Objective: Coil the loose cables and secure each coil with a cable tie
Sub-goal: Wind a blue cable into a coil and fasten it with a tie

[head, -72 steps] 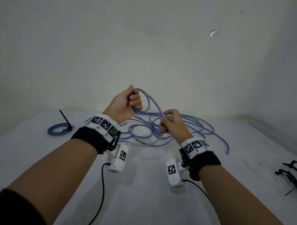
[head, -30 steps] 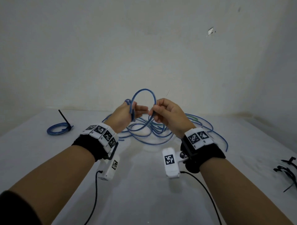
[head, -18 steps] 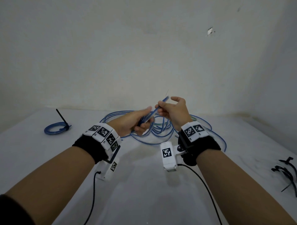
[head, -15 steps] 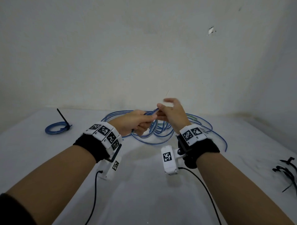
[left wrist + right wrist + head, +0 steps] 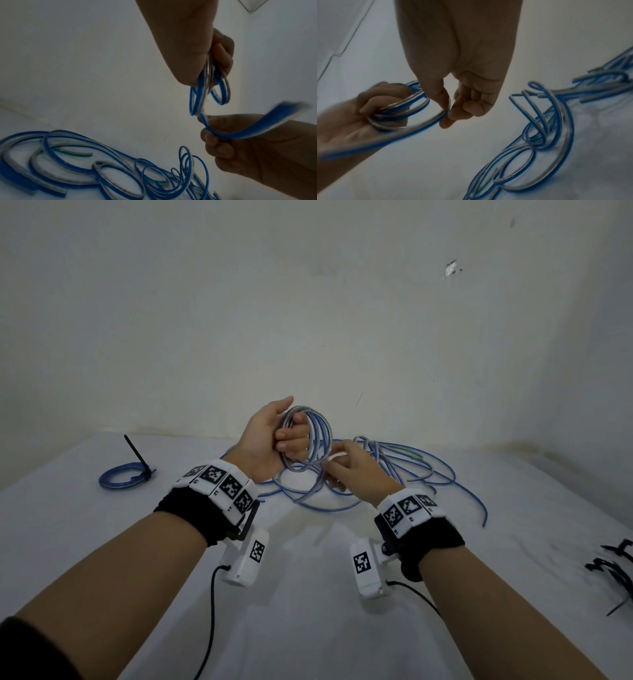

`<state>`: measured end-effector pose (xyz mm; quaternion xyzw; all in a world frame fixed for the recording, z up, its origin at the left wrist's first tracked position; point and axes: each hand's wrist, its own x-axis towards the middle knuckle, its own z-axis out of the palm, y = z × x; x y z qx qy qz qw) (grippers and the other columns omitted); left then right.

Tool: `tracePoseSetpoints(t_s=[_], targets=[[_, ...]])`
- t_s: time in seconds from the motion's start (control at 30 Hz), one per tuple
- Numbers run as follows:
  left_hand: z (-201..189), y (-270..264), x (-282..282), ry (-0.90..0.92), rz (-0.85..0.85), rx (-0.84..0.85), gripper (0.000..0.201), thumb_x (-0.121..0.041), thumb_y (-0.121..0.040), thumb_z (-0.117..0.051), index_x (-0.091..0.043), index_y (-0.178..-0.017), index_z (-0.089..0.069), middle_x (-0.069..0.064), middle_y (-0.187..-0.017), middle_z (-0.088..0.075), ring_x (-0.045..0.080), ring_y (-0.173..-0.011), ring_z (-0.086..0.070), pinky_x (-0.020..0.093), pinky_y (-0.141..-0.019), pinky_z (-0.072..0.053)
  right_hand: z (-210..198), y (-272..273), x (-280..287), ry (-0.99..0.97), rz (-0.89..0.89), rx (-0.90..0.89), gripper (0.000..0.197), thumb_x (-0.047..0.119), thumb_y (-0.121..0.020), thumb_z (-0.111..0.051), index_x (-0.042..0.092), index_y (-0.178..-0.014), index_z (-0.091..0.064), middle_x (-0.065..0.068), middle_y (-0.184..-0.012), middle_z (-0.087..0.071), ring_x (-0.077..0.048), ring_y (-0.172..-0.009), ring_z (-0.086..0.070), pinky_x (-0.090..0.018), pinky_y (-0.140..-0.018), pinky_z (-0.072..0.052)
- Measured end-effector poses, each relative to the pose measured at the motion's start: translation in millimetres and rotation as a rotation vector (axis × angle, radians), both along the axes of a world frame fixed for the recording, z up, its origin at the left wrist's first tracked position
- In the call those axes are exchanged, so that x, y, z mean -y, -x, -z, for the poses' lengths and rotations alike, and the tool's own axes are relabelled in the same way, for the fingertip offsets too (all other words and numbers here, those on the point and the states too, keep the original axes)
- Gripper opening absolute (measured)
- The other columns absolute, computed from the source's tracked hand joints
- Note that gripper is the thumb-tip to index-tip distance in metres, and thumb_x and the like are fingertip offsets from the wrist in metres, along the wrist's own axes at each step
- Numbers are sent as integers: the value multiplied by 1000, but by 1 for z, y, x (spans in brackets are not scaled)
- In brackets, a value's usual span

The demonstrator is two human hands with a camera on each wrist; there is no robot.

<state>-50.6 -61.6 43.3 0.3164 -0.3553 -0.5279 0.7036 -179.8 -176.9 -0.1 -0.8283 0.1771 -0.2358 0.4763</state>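
**Cable coil growing in my left hand**

The cable coil (image 5: 306, 442) sits upright in my left hand (image 5: 270, 440), above the counter (image 5: 308, 628). Far left on the counter lies a finished blue coil (image 5: 125, 477), already cinched with a black tie whose tail sticks up. My left grip is closed around several stacked loops, fingers curled through the ring. Half a second ago both hands met low over a single flattened strand; now the bundle is raised and rounder, so another turn has been added. Just right of it, my right hand (image 5: 352, 470) pinches the trailing strand between thumb and fingertips, feeding it toward the ring. Further right the loose cable pile (image 5: 404, 470) sprawls on the counter, so I judge plenty remains to wind. At the far right edge wait the spare black ties (image 5: 613, 573).
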Motion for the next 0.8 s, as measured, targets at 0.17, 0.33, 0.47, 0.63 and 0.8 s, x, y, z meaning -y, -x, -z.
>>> tracePoseSetpoints(t_s=[0.17, 0.33, 0.47, 0.63, 0.8], targets=[[3, 0, 6, 87, -137, -29, 37, -35, -100, -26, -15, -74, -44, -9, -47, -35, 6, -41, -33, 19, -46, -33, -4, 1, -11, -140, -50, 211, 13, -1, -98, -40, 9, -100, -47, -4, -61, -60, -6, -45, -53, -17, -48, -45], [2, 9, 8, 130, -273, 18, 38, -37, -102, -23, -15, -78, -43, -7, -51, -38, 9, -49, -39, 22, -59, -38, -1, -1, -16, -280, -142, 296, 21, -11, -93, -44, -4, -101, -62, -14, -83, -64, -13, -70, -68, -24, -73, -58], [5, 16, 11, 141, -305, 25, 39, -40, -101, -24, -15, -77, -43, -4, -55, -42, 11, -54, -46, 21, -59, -43, 4, -3, -19, -306, -89, 357, 17, -7, -92, -49, -9, -105, -60, -17, -82, -65, -14, -68, -68, -24, -70, -58], [8, 21, 10, 163, -284, 11, 39, -33, -102, -23, -11, -76, -43, 1, -55, -47, 16, -53, -49, 27, -57, -44, 4, -2, -24, -351, -5, 401, 11, -3, -93, -51, -2, -92, -61, -17, -76, -64, -12, -58, -66, -21, -61, -56], [9, 24, 15, 110, -422, 112, 35, -31, -103, -25, -14, -79, -43, -6, -49, -36, 10, -43, -35, 21, -49, -35, 1, 2, -27, -369, -42, 360, 13, -2, -92, -52, 4, -87, -63, -15, -74, -64, -14, -57, -65, -23, -60, -56]])
